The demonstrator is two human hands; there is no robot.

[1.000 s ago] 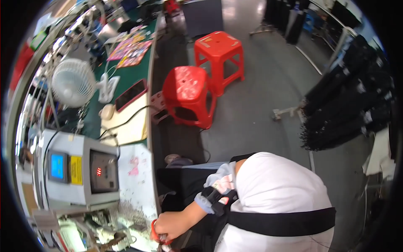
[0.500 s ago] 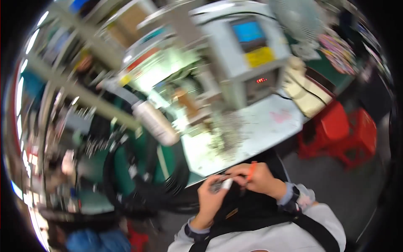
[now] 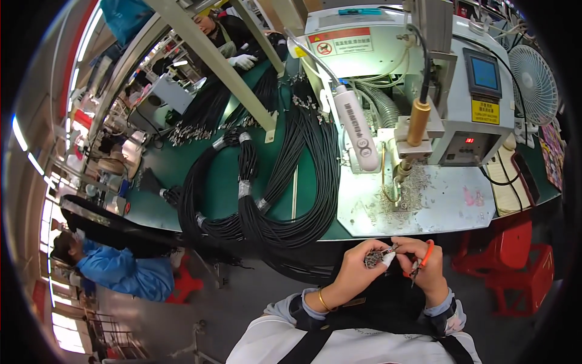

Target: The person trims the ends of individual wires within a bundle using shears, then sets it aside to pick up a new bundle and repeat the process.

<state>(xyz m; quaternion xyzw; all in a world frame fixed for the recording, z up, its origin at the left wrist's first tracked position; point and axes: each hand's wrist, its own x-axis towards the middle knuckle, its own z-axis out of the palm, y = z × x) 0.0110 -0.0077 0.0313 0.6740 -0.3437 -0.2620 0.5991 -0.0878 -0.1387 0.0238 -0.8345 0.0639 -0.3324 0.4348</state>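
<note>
My left hand (image 3: 354, 274) is closed around a bundle of small metal cable ends (image 3: 373, 259), fingertips upward, in front of the bench edge. A white wrap (image 3: 388, 259) covers one of its fingertips. Close against it, my right hand (image 3: 427, 276) pinches toward the same metal ends with thumb and forefinger. In its palm sits a small orange-handled hand tool (image 3: 427, 252) with dark metal showing below; its exact kind is partly hidden by the fingers. Black cables (image 3: 303, 267) sag from the bench toward my lap and the left hand.
Ahead stands a machine with a brass-coloured cylinder (image 3: 418, 122) over a metal plate (image 3: 357, 213) strewn with small bits. A white lamp-like tube (image 3: 357, 130) hangs beside it. Coiled black cables (image 3: 254, 221) lie on the green bench (image 3: 151, 209). Red stools (image 3: 515, 273) stand right; two co-workers are left.
My view has swung and sharpened, so the bench and machine sit differently in the picture. Both hands stay together at the bundle, the right still with the orange-handled tool.
</note>
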